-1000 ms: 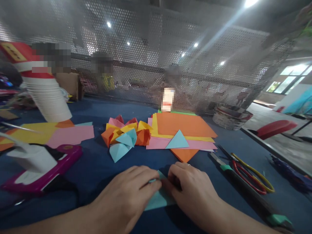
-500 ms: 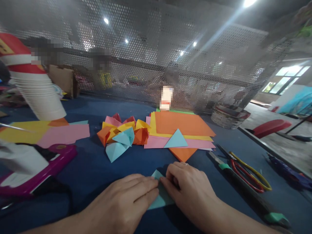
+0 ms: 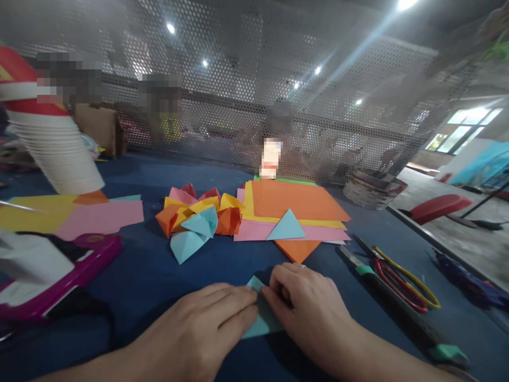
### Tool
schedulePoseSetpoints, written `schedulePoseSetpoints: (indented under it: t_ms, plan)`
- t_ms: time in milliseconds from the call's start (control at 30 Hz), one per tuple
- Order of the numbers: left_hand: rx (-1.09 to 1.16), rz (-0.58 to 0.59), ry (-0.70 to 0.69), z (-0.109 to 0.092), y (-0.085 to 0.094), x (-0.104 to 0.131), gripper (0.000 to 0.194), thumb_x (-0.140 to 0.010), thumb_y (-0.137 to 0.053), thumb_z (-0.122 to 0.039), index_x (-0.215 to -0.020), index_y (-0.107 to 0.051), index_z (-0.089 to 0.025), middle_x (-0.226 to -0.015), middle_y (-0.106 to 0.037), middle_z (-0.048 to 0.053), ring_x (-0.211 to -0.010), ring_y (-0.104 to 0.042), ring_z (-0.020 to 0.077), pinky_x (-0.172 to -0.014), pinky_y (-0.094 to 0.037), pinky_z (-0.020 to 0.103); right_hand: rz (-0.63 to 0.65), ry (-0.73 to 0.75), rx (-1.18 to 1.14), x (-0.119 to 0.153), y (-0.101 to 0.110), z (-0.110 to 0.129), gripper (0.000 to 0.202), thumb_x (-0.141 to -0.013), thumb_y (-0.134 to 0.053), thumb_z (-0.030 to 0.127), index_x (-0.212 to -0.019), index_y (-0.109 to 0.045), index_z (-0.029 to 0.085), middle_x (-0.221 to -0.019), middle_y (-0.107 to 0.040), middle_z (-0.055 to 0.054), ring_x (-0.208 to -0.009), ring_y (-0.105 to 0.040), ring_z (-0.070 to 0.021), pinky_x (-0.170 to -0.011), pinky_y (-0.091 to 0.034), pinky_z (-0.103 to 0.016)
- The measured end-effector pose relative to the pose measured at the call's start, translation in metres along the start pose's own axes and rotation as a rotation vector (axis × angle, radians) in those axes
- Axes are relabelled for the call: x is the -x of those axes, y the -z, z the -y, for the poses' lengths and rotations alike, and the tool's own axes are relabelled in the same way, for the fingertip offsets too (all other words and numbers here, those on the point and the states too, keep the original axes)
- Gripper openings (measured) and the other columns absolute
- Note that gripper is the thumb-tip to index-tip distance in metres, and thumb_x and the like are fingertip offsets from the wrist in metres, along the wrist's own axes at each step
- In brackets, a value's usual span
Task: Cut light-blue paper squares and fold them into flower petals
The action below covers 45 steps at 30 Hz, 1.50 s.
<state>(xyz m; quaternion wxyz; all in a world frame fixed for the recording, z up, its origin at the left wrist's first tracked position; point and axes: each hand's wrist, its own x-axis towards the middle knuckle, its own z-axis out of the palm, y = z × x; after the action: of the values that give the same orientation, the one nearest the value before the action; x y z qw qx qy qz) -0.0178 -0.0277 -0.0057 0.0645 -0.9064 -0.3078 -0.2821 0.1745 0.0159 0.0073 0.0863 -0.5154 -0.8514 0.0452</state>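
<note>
A folded piece of light blue paper (image 3: pixel 264 321) lies on the dark blue table, partly hidden beneath my two hands. My left hand (image 3: pixel 207 323) rests flat across its left side, fingers stretched out and pressing down. On the right side, my right hand (image 3: pixel 306 310) is closed, with curled fingers and the thumb against the paper near the left fingertips. Just beyond the hands are a folded light blue triangle (image 3: pixel 287 227) and an orange folded piece (image 3: pixel 297 250). Folded paper shapes in several colours (image 3: pixel 201 217) form a cluster to the left of these.
Coloured sheets (image 3: pixel 300 201) are stacked ahead. To the right lie a utility knife (image 3: pixel 397 305) and red-and-yellow-handled scissors (image 3: pixel 407 281). At left are a purple glue gun (image 3: pixel 89 273), loose paper sheets (image 3: pixel 103 217) and stacked paper cups (image 3: pixel 59 148). A basket (image 3: pixel 374 188) stands back right.
The view has shifted slightly, so the things on the table appear a little further left. Both hands keep nearly the same pose on the light blue paper.
</note>
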Motion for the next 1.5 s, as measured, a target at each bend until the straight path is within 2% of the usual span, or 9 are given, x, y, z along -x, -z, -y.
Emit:
schedulePoseSetpoints:
  t_ms: [267, 533, 767, 900, 1033, 1167, 1267, 1367, 1500]
  plan:
    - [-0.008, 0.021, -0.005, 0.001, 0.002, 0.001, 0.045, -0.077, -0.034, 0.001, -0.108, -0.064, -0.012, -0.103, -0.071, 0.008, -0.096, -0.065, 0.0184, -0.088, -0.053, 0.027, 0.015, 0.003, 0.016, 0.000, 0.000, 0.001, 0.019, -0.086, -0.053, 0.029, -0.069, -0.050, 0.021, -0.066, -0.056, 0.003, -0.061, -0.050, -0.0135, -0.051, -0.018, -0.025]
    - [-0.002, 0.007, -0.082, -0.002, 0.004, -0.002, 0.040, -0.093, -0.029, -0.007, -0.101, -0.068, -0.015, -0.098, -0.073, 0.007, -0.090, -0.067, 0.0172, -0.082, -0.054, 0.025, 0.006, 0.042, 0.045, 0.001, -0.002, 0.001, 0.019, -0.087, -0.050, 0.028, -0.070, -0.049, 0.020, -0.069, -0.058, 0.002, -0.065, -0.052, -0.0143, -0.052, -0.019, -0.026]
    - [0.024, 0.072, -0.088, 0.000, 0.003, 0.004, 0.037, -0.092, -0.035, -0.009, -0.111, -0.065, -0.018, -0.107, -0.071, 0.006, -0.098, -0.065, 0.0172, -0.088, -0.052, 0.025, 0.013, 0.057, 0.056, 0.001, -0.001, 0.001, 0.017, -0.086, -0.051, 0.027, -0.071, -0.048, 0.021, -0.071, -0.059, 0.002, -0.067, -0.053, -0.0151, -0.052, -0.021, -0.026]
    - [0.027, 0.041, -0.085, -0.002, 0.005, 0.001, 0.038, -0.093, -0.032, -0.013, -0.106, -0.067, -0.017, -0.100, -0.072, 0.008, -0.091, -0.066, 0.0183, -0.081, -0.054, 0.025, -0.018, 0.045, 0.022, 0.003, -0.001, 0.003, 0.006, -0.086, -0.054, 0.026, -0.083, -0.050, 0.022, -0.075, -0.061, 0.002, -0.068, -0.055, -0.0160, -0.053, -0.024, -0.026]
    - [0.035, 0.069, -0.077, -0.005, 0.003, -0.003, 0.043, -0.095, -0.025, -0.011, -0.102, -0.067, -0.016, -0.085, -0.071, 0.006, -0.076, -0.066, 0.0175, -0.070, -0.053, 0.025, -0.075, 0.152, 0.130, 0.008, -0.003, 0.005, 0.006, -0.087, -0.055, 0.023, -0.089, -0.049, 0.022, -0.086, -0.062, -0.002, -0.076, -0.058, -0.0198, -0.052, -0.024, -0.026]
    - [0.036, 0.006, -0.081, -0.005, -0.002, -0.001, 0.049, -0.096, -0.019, -0.013, -0.092, -0.067, -0.015, -0.075, -0.068, 0.006, -0.068, -0.063, 0.0181, -0.065, -0.051, 0.027, -0.039, 0.277, 0.227, 0.009, -0.005, 0.003, 0.008, -0.090, -0.050, 0.016, -0.084, -0.046, 0.021, -0.076, -0.062, 0.000, -0.062, -0.056, -0.0169, -0.049, -0.019, -0.028]
    - [-0.002, 0.016, -0.097, -0.005, -0.001, 0.004, 0.051, -0.096, -0.017, -0.012, -0.086, -0.067, -0.015, -0.072, -0.068, 0.006, -0.065, -0.063, 0.0169, -0.061, -0.048, 0.025, 0.002, 0.312, 0.235, 0.010, -0.005, 0.001, 0.009, -0.091, -0.047, 0.016, -0.084, -0.045, 0.021, -0.072, -0.062, 0.001, -0.055, -0.055, -0.0154, -0.047, -0.014, -0.030]
    - [-0.019, 0.032, -0.114, -0.005, -0.002, 0.011, 0.047, -0.097, -0.018, -0.015, -0.096, -0.065, -0.014, -0.082, -0.071, 0.007, -0.076, -0.065, 0.0180, -0.067, -0.049, 0.025, 0.035, 0.273, 0.174, 0.012, -0.002, 0.001, 0.006, -0.092, -0.049, 0.023, -0.086, -0.046, 0.021, -0.075, -0.063, 0.001, -0.058, -0.057, -0.0163, -0.048, -0.014, -0.029]
    - [-0.028, 0.043, -0.101, -0.004, -0.011, 0.020, 0.035, -0.095, -0.028, -0.015, -0.104, -0.061, -0.014, -0.091, -0.071, 0.009, -0.087, -0.065, 0.0200, -0.072, -0.049, 0.025, 0.084, 0.136, 0.001, 0.016, 0.004, 0.003, 0.020, -0.084, -0.059, 0.040, -0.087, -0.049, 0.023, -0.081, -0.064, 0.002, -0.068, -0.059, -0.0186, -0.050, -0.020, -0.027]
